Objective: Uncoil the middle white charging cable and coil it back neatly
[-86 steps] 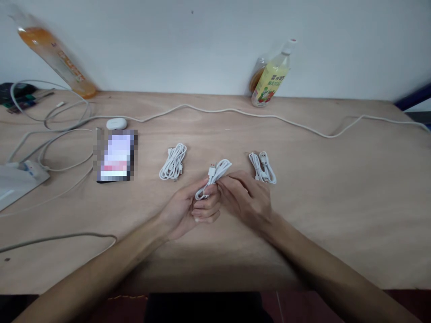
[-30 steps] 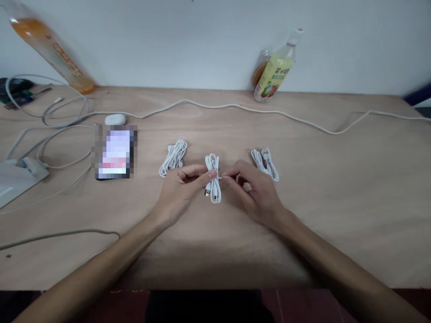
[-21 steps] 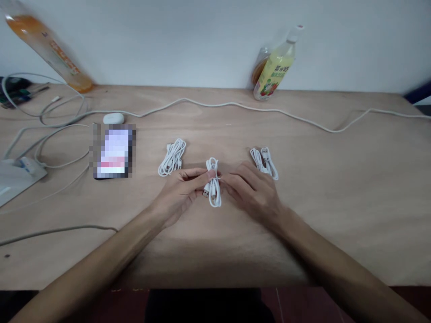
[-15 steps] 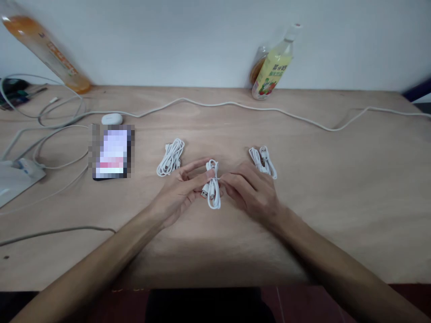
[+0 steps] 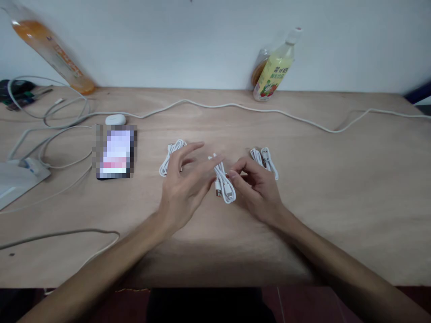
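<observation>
A coiled white USB cable is held tilted above the table between my hands, its plugs at the lower end. My left hand has its thumb across the upper part of the coil and some fingers behind it; the index finger sticks out. Thumb and fingertips of my right hand pinch together at the coil's right edge; what lies between them is too small to make out. A second coiled cable lies partly behind my left hand, and a third coiled cable lies just beyond my right hand.
A phone and white earbud case lie left on the wooden table. One long white cord crosses the back. An orange drink bottle and a yellow-labelled bottle stand by the wall. Loose cords tangle at left.
The cable coil has shifted right and tilted, its lower end now pointing right. My left index finger has lifted and straightened. My right hand has turned, its thumb now showing.
</observation>
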Available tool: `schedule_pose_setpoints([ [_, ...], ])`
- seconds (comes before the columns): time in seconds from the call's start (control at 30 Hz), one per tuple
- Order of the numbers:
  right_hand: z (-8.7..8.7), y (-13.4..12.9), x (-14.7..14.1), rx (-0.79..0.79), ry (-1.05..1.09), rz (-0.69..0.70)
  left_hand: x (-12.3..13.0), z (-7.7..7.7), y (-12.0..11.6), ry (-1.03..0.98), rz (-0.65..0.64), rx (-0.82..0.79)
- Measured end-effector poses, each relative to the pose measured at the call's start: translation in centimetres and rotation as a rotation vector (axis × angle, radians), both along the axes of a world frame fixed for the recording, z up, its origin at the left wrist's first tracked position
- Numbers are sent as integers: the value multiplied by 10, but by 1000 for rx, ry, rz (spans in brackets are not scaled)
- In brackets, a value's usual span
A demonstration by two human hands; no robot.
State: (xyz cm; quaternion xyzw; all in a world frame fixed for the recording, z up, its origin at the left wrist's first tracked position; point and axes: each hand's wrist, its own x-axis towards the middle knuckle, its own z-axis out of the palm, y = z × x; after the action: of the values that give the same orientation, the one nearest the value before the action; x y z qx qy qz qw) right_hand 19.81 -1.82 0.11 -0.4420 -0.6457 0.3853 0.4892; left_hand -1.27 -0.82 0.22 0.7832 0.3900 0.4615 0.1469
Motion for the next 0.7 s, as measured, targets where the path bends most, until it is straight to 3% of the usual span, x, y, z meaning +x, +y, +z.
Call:
schedule_pose_setpoints([
  [0.13,2,0,-1,-81,71,46,-4,-2,4,78,-98,227],
  [0.33,-2,2,1,-126,57,76,-2,-6,4,29,-193,150],
  [0.47,-4,2,3,-53,-26,69,2,-3,-1,-90,-148,-88],
  [0.7,-2,3,5,221,-259,51,8,6,2,-481,-147,-773],
])
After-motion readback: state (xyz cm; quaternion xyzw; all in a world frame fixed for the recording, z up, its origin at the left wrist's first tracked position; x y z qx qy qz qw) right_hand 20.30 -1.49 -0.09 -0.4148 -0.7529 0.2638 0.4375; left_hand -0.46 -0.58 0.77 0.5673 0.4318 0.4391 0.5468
